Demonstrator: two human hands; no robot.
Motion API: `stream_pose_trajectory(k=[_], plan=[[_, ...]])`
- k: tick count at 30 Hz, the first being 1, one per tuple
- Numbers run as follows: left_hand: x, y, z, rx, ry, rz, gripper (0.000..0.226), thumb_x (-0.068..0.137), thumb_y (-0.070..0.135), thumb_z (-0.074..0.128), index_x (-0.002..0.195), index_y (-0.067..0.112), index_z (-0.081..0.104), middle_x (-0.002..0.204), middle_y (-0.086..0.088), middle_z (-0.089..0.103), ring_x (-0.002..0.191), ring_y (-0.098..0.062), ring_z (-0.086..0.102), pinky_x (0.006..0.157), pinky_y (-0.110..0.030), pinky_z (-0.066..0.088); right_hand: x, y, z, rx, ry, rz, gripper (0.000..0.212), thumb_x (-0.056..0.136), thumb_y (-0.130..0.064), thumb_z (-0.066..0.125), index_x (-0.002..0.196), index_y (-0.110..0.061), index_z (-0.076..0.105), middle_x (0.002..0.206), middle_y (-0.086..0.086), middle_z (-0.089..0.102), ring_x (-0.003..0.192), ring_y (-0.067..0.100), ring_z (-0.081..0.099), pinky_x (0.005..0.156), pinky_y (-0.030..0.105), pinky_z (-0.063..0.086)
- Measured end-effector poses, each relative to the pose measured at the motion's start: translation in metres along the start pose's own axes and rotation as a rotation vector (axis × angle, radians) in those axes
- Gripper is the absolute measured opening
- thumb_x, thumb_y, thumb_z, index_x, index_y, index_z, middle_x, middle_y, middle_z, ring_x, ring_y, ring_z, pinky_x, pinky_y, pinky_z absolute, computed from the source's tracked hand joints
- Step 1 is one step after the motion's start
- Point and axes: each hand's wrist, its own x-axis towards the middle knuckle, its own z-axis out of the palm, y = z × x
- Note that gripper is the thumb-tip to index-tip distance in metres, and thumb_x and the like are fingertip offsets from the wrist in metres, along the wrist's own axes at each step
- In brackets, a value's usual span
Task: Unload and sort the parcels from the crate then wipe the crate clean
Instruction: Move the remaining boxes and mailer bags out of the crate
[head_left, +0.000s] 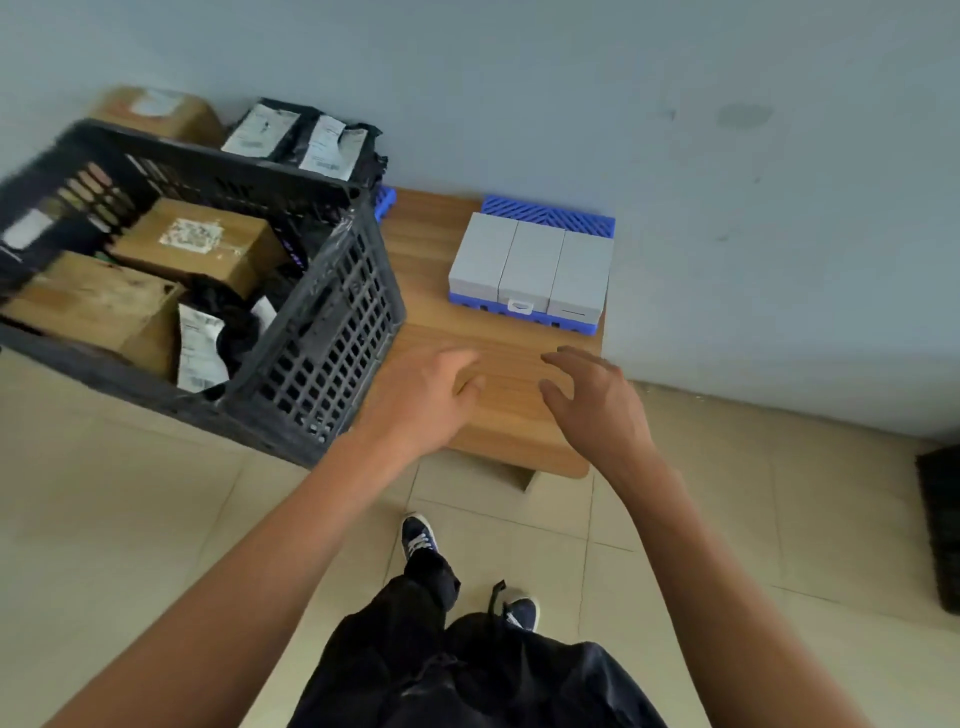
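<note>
Far left, the black slatted plastic crate (322, 332) sits on the wooden counter (426, 249), brown cardboard parcels (197, 244) and black bagged parcels (223, 322) inside. More black bagged parcels lie behind it. Left hand (431, 400) hovers over the counter, fingers relaxed, empty. Right hand (592, 400) alongside, loosely curled, gripping nothing. Beyond, three grey boxes (530, 260) on a blue tray (550, 215).

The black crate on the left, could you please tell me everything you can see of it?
The black crate looks like plastic, with latticed walls and an open top. It sits tilted in view at the left end of the wooden table, near the wall. Inside lie two brown cardboard boxes and black mailer bags with white labels. More parcels lie behind it. Neither hand touches it.
</note>
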Motion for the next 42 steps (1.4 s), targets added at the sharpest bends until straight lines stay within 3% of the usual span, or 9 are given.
stream_pose_trajectory(k=[10,16,20,23,27,30,34,39,42], plan=[[-0.071,-0.088,-0.085,-0.122,0.28,-0.134,0.035,0.102,0.037,0.058,0.134,0.023,0.065,0.132,0.004,0.065,0.119,-0.018,0.061,0.095,-0.043,0.055,-0.009,-0.116,0.022,0.066,-0.009,-0.158,0.045,0.099,-0.029,0.066,0.143,-0.027,0.058,0.136,-0.002,0.065,0.124,0.018,0.06,0.098,0.034,0.05],[-0.126,-0.173,-0.126,-0.141,0.363,-0.212,0.034,0.101,0.035,0.06,0.13,0.021,0.068,0.128,0.003,0.068,0.117,-0.017,0.062,0.091,-0.046,0.057,-0.019,-0.222,0.066,0.147,-0.036,-0.276,0.045,0.1,-0.027,0.065,0.144,-0.027,0.057,0.118,-0.009,0.069,0.094,0.024,0.07,0.068,0.007,0.047],[-0.159,-0.229,-0.154,-0.146,0.421,-0.247,0.032,0.1,0.032,0.061,0.129,0.022,0.07,0.127,0.004,0.069,0.119,-0.016,0.062,0.099,-0.042,0.054,-0.025,-0.295,0.103,0.16,-0.046,-0.387,0.044,0.1,-0.028,0.065,0.144,-0.026,0.058,0.14,-0.006,0.063,0.086,0.005,0.064,0.089,0.026,0.056],[-0.179,-0.264,-0.168,-0.173,0.429,-0.264,0.032,0.1,0.03,0.062,0.13,0.021,0.069,0.129,0.003,0.069,0.12,-0.015,0.062,0.102,-0.038,0.052,-0.029,-0.336,0.13,0.172,-0.045,-0.435,0.042,0.1,-0.027,0.065,0.142,-0.024,0.06,0.14,-0.007,0.063,0.114,0.006,0.062,0.098,0.027,0.054],[-0.202,-0.303,-0.18,-0.248,0.431,-0.308,0.032,0.1,0.031,0.061,0.129,0.021,0.069,0.13,0.004,0.068,0.12,-0.013,0.061,0.104,-0.035,0.049,-0.031,-0.377,0.154,0.185,-0.09,-0.42,0.04,0.101,-0.026,0.064,0.141,-0.023,0.061,0.14,-0.007,0.063,0.101,0.003,0.064,0.098,0.03,0.054],[-0.212,-0.329,-0.186,-0.273,0.44,-0.329,0.032,0.101,0.031,0.06,0.13,0.021,0.069,0.131,0.006,0.068,0.123,-0.011,0.059,0.105,-0.032,0.047,-0.024,-0.396,0.165,0.159,-0.12,-0.419,0.04,0.101,-0.028,0.062,0.141,-0.025,0.061,0.142,-0.008,0.062,0.126,0.013,0.059,0.107,0.039,0.05],[-0.207,-0.357,-0.196,-0.325,0.482,-0.36,0.031,0.1,0.03,0.062,0.129,0.021,0.07,0.129,0.007,0.069,0.117,-0.006,0.06,0.1,-0.024,0.046,-0.008,-0.412,0.173,0.123,-0.159,-0.393,0.04,0.102,-0.029,0.062,0.141,-0.026,0.061,0.143,-0.007,0.061,0.125,0.019,0.06,0.108,0.043,0.05],[-0.186,-0.384,-0.213,-0.44,0.479,-0.405,0.028,0.1,0.032,0.062,0.127,0.028,0.069,0.114,0.02,0.067,0.09,0.004,0.058,0.084,-0.014,0.042,0.03,-0.424,0.189,0.049,-0.239,-0.34,0.042,0.103,-0.031,0.06,0.145,-0.026,0.057,0.147,-0.005,0.057,0.123,0.01,0.057,0.099,0.015,0.044],[-0.164,-0.404,-0.226,-0.526,0.494,-0.448,0.027,0.1,0.032,0.063,0.126,0.032,0.069,0.106,0.03,0.062,0.101,0.005,0.062,0.088,-0.016,0.047,0.058,-0.431,0.202,-0.009,-0.342,-0.326,0.043,0.104,-0.032,0.057,0.147,-0.027,0.055,0.149,-0.005,0.055,0.124,0.01,0.057,0.095,0.01,0.035]])
